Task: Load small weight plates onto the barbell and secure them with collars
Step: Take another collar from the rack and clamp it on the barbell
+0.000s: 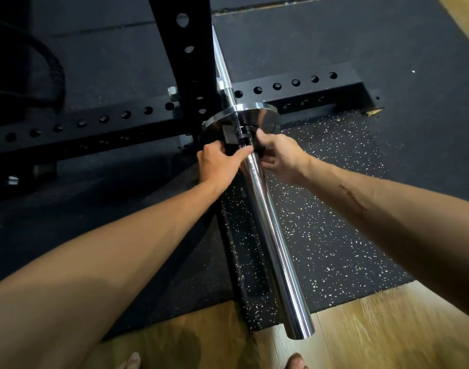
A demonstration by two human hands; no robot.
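A chrome barbell sleeve (273, 243) runs from the bottom centre up toward the rack. A small shiny weight plate (257, 117) sits on the sleeve at its inner end. A black collar (234, 137) is around the sleeve right against the plate. My left hand (220, 163) grips the collar from the left, and my right hand (278, 155) grips it from the right. Fingers hide most of the collar's clamp.
The black rack upright (185, 49) and its perforated base beams (294, 89) stand just behind the plate. Speckled black rubber mat (334, 209) lies under the sleeve, wood floor (388, 328) nearer me. My toes (297, 362) show at the bottom edge.
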